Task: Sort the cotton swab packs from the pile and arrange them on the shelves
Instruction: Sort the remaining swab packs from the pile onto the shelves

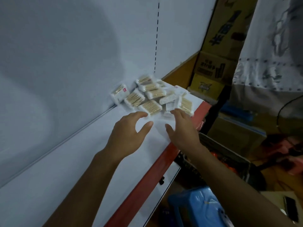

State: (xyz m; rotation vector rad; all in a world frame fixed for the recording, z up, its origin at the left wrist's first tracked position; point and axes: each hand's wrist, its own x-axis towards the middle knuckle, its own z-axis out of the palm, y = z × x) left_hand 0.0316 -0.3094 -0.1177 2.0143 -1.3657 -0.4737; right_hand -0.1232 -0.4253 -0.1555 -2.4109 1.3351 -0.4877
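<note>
Several clear packs of wooden cotton swabs lie in a loose pile at the far right end of a white shelf, against the white back panel. One pack leans on the panel at the pile's left. My left hand hovers just short of the pile, fingers spread and relaxed, holding nothing. My right hand is beside it, fingers extended, its fingertips at the nearest packs. I cannot tell whether they touch.
The shelf has a red front edge. Stacked cardboard boxes stand to the right behind the shelf. Lower right are a blue plastic item, a dark crate and a floor with clutter.
</note>
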